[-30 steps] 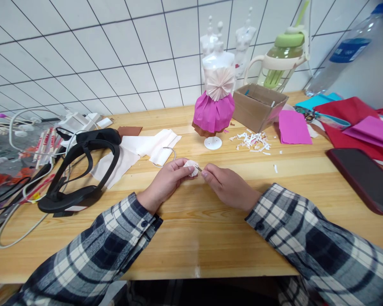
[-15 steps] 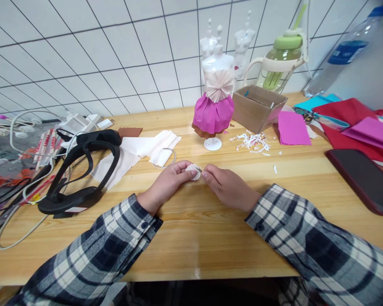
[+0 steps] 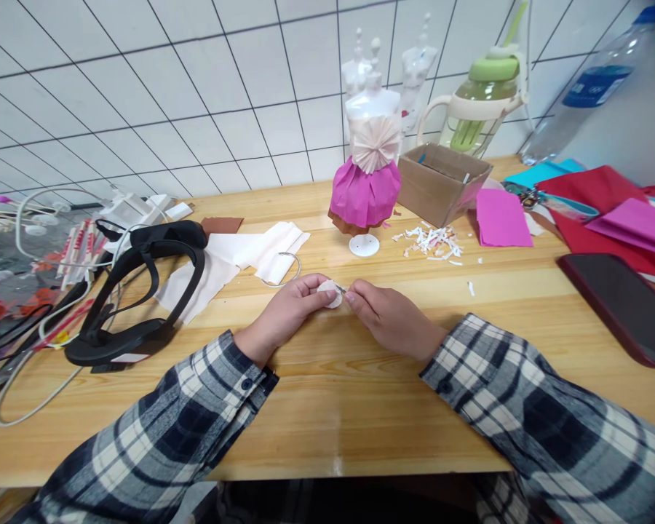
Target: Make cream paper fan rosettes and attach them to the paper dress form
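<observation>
Above the middle of the wooden table, my left hand (image 3: 290,309) pinches a small, roundish piece of white paper (image 3: 332,298) between thumb and fingers. Close beside it, my right hand (image 3: 385,314) is closed around a slim metal tool. Only the thin dark tip (image 3: 341,290) of that tool shows, and it meets the paper's right edge; my fingers cover the rest, so its kind cannot be made out. Behind my hands stands a small white mannequin (image 3: 372,108) on a round base, dressed in a magenta paper skirt (image 3: 364,192) and a pale pleated paper fan.
A black headset frame (image 3: 167,335), cables and pale paper sheets (image 3: 234,251) lie to the left. Behind on the right are paper scraps (image 3: 434,240), a cardboard box (image 3: 442,189), a jug (image 3: 477,109) and coloured paper (image 3: 502,218). A phone (image 3: 622,306) lies far right.
Both hands keep nearly the same place and hold. The white paper and the tool tip have shifted very slightly.
</observation>
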`<action>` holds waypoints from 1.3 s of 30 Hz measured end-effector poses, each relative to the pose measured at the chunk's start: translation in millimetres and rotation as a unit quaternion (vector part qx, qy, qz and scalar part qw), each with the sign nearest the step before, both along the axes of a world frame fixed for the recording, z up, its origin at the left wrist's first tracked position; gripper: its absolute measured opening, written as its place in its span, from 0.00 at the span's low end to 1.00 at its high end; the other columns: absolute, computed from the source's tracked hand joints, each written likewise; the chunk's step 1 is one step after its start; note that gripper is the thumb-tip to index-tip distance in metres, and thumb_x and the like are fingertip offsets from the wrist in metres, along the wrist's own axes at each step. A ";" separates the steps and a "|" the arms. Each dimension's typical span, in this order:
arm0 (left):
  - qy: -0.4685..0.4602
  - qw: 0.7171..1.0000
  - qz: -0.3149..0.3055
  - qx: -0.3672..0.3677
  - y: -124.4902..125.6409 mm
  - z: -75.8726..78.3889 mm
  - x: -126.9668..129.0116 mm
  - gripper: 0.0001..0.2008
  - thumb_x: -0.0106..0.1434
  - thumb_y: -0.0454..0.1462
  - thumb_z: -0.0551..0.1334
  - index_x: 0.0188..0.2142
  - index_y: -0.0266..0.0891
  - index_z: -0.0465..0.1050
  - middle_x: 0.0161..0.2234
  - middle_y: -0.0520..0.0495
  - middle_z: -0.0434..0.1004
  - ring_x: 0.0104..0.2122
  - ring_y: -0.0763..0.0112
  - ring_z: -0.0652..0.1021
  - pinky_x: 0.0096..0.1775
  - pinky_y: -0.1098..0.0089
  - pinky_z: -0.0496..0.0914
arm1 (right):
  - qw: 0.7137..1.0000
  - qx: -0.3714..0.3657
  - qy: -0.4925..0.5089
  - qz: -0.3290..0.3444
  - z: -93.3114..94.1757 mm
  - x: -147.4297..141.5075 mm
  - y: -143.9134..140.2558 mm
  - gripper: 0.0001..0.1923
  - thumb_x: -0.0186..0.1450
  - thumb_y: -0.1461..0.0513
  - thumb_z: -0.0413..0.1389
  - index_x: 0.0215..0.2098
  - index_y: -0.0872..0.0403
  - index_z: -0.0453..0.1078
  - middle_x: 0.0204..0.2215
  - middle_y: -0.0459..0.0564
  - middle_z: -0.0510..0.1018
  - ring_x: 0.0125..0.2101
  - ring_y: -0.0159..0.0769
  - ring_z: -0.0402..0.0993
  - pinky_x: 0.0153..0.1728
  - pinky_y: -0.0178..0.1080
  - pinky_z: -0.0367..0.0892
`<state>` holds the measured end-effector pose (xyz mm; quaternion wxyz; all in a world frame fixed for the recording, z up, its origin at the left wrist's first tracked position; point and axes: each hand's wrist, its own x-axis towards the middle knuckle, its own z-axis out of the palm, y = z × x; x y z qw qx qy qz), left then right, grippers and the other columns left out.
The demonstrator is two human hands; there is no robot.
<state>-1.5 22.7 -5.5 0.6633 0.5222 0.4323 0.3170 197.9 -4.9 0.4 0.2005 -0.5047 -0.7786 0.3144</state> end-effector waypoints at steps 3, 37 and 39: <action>-0.001 1.000 -0.003 0.003 0.2 -1.3 -0.9 0.11 0.58 0.43 0.68 0.33 0.37 0.72 0.30 0.53 0.74 0.31 0.73 0.72 0.36 0.71 0.63 | 1.000 -0.001 0.001 0.001 -0.6 0.2 0.0 0.15 0.74 0.53 0.39 0.35 0.51 0.59 0.26 0.45 0.69 0.29 0.35 0.68 0.30 0.36 0.54; 0.014 1.000 -0.009 0.011 1.4 -3.2 -1.1 0.12 0.59 0.43 0.68 0.33 0.36 0.73 0.29 0.52 0.72 0.30 0.74 0.70 0.35 0.72 0.62 | 1.000 -0.006 -0.015 0.007 2.3 0.3 0.1 0.14 0.74 0.53 0.40 0.38 0.51 0.61 0.28 0.46 0.72 0.31 0.37 0.70 0.31 0.36 0.54; 0.023 0.999 -0.015 0.016 1.5 -3.2 -1.4 0.13 0.59 0.44 0.68 0.34 0.36 0.73 0.30 0.52 0.72 0.30 0.74 0.70 0.35 0.72 0.62 | 1.000 -0.006 -0.004 0.000 1.9 0.1 0.6 0.14 0.74 0.53 0.40 0.37 0.51 0.60 0.27 0.46 0.71 0.30 0.37 0.69 0.31 0.36 0.55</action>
